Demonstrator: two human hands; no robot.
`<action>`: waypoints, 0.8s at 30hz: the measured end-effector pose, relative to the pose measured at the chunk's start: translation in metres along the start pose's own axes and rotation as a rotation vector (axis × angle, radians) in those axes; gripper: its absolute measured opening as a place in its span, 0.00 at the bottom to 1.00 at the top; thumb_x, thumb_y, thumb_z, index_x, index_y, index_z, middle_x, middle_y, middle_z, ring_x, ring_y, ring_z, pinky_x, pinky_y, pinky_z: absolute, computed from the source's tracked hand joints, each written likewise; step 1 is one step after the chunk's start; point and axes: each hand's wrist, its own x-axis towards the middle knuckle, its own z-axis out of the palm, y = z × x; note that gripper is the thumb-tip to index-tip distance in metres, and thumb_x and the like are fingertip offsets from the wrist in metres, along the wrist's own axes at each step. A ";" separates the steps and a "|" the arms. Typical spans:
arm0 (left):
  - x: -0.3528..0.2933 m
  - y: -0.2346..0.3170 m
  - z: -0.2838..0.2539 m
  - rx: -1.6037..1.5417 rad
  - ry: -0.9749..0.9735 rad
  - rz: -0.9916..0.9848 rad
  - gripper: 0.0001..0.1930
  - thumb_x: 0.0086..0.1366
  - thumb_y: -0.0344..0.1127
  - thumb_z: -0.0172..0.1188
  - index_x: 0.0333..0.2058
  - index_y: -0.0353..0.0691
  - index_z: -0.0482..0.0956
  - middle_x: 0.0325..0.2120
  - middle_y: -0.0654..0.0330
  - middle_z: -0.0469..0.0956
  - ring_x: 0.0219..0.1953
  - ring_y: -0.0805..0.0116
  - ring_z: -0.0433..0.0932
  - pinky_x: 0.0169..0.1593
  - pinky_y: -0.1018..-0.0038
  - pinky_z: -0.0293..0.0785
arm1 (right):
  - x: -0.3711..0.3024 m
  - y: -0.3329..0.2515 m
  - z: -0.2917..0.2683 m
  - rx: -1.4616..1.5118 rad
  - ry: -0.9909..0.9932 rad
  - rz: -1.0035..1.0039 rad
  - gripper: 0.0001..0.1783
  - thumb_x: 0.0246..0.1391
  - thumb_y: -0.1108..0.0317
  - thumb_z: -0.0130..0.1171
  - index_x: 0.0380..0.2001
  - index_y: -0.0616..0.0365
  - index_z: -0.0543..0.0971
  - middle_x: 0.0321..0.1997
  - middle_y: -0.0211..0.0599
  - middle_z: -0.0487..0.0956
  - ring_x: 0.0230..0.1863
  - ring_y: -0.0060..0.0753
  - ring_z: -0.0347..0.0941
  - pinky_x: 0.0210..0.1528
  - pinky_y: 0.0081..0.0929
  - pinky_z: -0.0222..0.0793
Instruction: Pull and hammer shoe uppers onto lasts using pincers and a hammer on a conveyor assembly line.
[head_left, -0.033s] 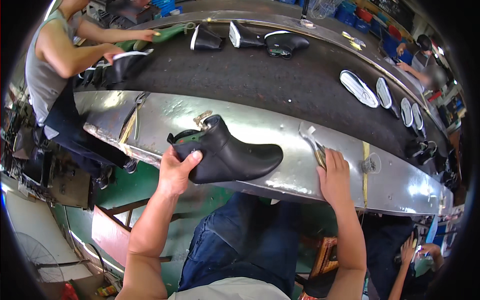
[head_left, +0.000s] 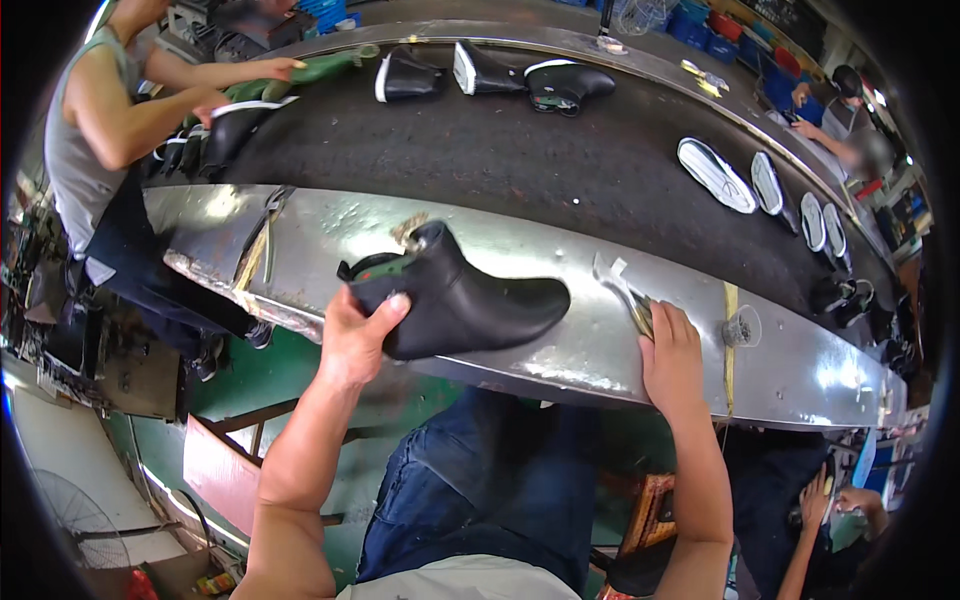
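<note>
My left hand (head_left: 357, 338) grips a black ankle boot (head_left: 480, 305) by the edge of its shaft, thumb on the outside. The boot is held over the front edge of the metal ledge (head_left: 690, 300), its toe pointing right. Green lining shows inside the opening, and a tan loop (head_left: 410, 228) sits at its top. Near the ledge's front edge, my right hand (head_left: 672, 350) is closed around the handles of a pair of pliers (head_left: 622, 287). The metal head of the pliers points away from me, beside a small white scrap (head_left: 619, 266).
Beyond the ledge runs a dark conveyor belt (head_left: 480, 165) with black boots (head_left: 410, 75) and several white soles (head_left: 716, 175). A clear cup (head_left: 742, 327) stands on the right. Another tool (head_left: 275, 205) lies to the left. A co-worker (head_left: 95, 130) handles boots at far left.
The boot has tipped slightly, its toe and sole a little higher. My right hand still holds the pliers in nearly the same place. The co-worker's hands have shifted left with a boot.
</note>
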 end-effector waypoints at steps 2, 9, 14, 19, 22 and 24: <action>0.030 -0.013 0.034 0.008 0.024 0.039 0.25 0.59 0.31 0.74 0.52 0.28 0.75 0.44 0.54 0.82 0.44 0.66 0.81 0.54 0.67 0.79 | -0.014 0.011 -0.008 -0.018 0.000 -0.005 0.32 0.54 0.70 0.64 0.63 0.62 0.68 0.62 0.52 0.71 0.65 0.58 0.66 0.65 0.51 0.62; 0.168 -0.059 0.191 0.050 -0.166 0.191 0.27 0.58 0.34 0.76 0.51 0.28 0.75 0.42 0.53 0.83 0.42 0.68 0.82 0.47 0.70 0.81 | -0.032 0.045 -0.032 0.117 0.032 -0.090 0.27 0.50 0.72 0.61 0.56 0.63 0.73 0.59 0.50 0.74 0.62 0.58 0.68 0.64 0.51 0.61; 0.228 -0.105 0.275 0.627 -0.313 0.314 0.34 0.55 0.39 0.77 0.55 0.29 0.71 0.46 0.50 0.82 0.50 0.59 0.81 0.55 0.69 0.77 | -0.023 0.047 -0.029 0.198 0.032 -0.076 0.26 0.48 0.71 0.63 0.54 0.63 0.75 0.57 0.49 0.75 0.61 0.57 0.69 0.63 0.51 0.61; 0.287 -0.114 0.245 0.567 -0.978 -0.073 0.29 0.57 0.22 0.57 0.61 0.34 0.74 0.52 0.52 0.80 0.57 0.58 0.78 0.58 0.72 0.74 | -0.013 0.053 -0.032 0.235 0.003 -0.074 0.26 0.47 0.70 0.64 0.52 0.63 0.76 0.57 0.49 0.75 0.60 0.56 0.70 0.62 0.51 0.60; 0.325 -0.123 0.252 0.786 -0.604 0.075 0.20 0.64 0.25 0.52 0.53 0.36 0.83 0.46 0.48 0.84 0.51 0.56 0.83 0.56 0.69 0.75 | -0.013 0.060 -0.032 0.232 -0.017 -0.059 0.26 0.46 0.70 0.65 0.52 0.63 0.76 0.56 0.49 0.75 0.59 0.56 0.70 0.62 0.52 0.60; 0.354 -0.132 0.263 0.931 -0.303 0.221 0.20 0.67 0.34 0.55 0.55 0.33 0.78 0.48 0.44 0.82 0.54 0.48 0.80 0.58 0.62 0.75 | -0.013 0.063 -0.031 0.236 -0.029 -0.050 0.26 0.46 0.70 0.65 0.51 0.63 0.77 0.56 0.49 0.76 0.59 0.57 0.70 0.62 0.53 0.60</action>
